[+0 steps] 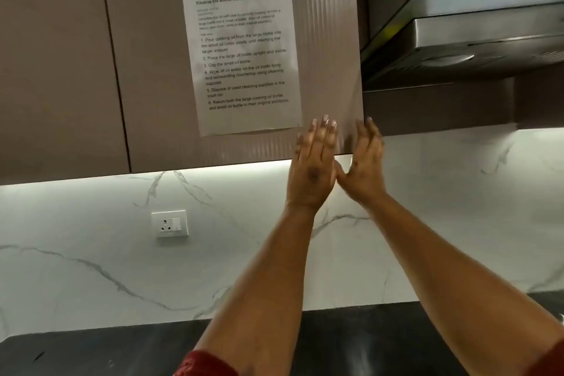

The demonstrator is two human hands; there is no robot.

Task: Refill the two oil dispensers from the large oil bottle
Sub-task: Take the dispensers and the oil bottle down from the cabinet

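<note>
Oil dispensers and large oil bottle lie outside the view; left hand (311, 168) and right hand (363, 165), fingers straight, touch at the thumbs, just right of the printed white task sheet (244, 52) on the brown cabinet door (152, 85)

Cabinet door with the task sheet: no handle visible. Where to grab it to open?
Hook the fingers under the bottom edge of the cabinet door, coming from below near its right corner. The face is flat and handle-free, and that edge overhangs the lit backsplash. Both hands are raised there, open.
</note>
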